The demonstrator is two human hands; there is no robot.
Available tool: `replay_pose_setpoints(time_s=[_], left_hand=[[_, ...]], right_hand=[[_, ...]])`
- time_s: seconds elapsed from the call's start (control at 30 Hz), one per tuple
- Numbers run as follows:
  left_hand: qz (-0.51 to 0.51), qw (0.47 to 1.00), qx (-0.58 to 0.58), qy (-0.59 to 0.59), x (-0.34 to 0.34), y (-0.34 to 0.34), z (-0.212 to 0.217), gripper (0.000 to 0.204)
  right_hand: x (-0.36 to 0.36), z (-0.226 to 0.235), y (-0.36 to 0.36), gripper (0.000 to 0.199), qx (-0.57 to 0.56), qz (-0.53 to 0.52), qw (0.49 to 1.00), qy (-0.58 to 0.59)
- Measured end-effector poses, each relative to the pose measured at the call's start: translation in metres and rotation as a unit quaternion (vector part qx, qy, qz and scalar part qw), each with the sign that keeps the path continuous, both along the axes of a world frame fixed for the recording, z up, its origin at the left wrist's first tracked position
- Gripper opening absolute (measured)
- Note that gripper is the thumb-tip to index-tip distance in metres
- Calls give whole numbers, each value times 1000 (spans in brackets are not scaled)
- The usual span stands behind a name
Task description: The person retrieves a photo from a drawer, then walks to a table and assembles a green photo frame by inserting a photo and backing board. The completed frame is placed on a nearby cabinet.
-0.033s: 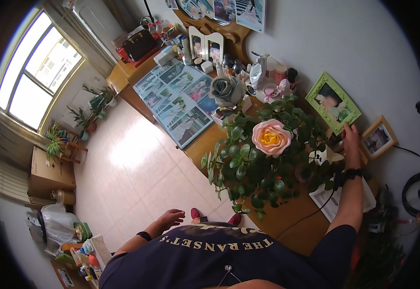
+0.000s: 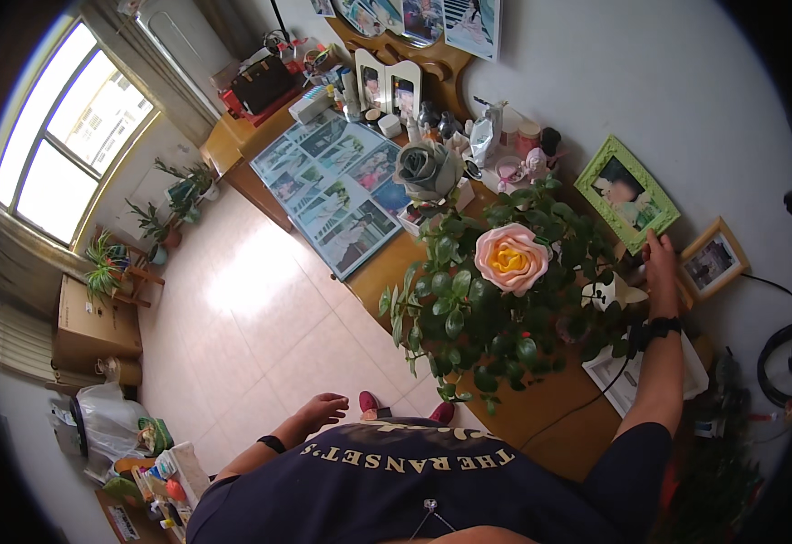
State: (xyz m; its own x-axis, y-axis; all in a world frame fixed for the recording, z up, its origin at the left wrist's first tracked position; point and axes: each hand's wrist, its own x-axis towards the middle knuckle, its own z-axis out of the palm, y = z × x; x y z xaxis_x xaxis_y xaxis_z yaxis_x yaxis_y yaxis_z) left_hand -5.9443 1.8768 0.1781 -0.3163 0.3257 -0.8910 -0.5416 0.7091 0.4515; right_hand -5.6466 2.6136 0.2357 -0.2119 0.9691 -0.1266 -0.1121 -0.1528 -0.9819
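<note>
A green photo frame (image 2: 586, 179) with a carved border stands tilted by the wall at the right. My right hand (image 2: 659, 265) reaches past the plant and grips the frame's lower corner, fingertips on its edge; the thumb is hard to make out. Just right of that hand is a wooden photo frame (image 2: 733, 243). Over the floor beside my body hangs my left hand (image 2: 323, 410), holding nothing, its fingers loosely stretched. Between the two arms, a leafy green plant (image 2: 455, 290) with a pink-and-yellow rose (image 2: 511, 260) spreads across the wooden dresser (image 2: 505, 431).
A grey-green rose (image 2: 429, 170) and a flat sheet of photos (image 2: 337, 195) lie farther left. Small bottles and a white double frame (image 2: 389, 88) crowd the dresser's back. A black cord (image 2: 586, 405) crosses the dresser near my right forearm, beside a white tray-like frame (image 2: 697, 374).
The green photo frame and my right hand have shifted very slightly to the left. My left hand keeps its place.
</note>
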Motion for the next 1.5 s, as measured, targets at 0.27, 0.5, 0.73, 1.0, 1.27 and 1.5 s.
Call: replay_pose_setpoints(time_s=[0.27,0.5,0.73,1.0,1.27,1.5], left_hand=[[-17,1000,-17,8,-3,-2,0,50],[1,1000,3,1,-2,-4,1,46],[24,1000,8,-10,-3,-12,-9,46],[-13,1000,1,0,-16,-29,-38,53],[-21,1000,-16,16,-18,-22,-28,55],[-17,999,-31,13,-16,-7,-17,55]], right_hand=[[1,-9,-2,18,-12,26,999,26],[-2,-11,2,20,-10,31,999,15],[-17,-5,-6,20,1,27,999,28],[-22,-11,-6,34,45,61,996,-40],[-34,-5,-13,29,63,42,996,-54],[-45,-10,-11,25,69,54,996,-30]])
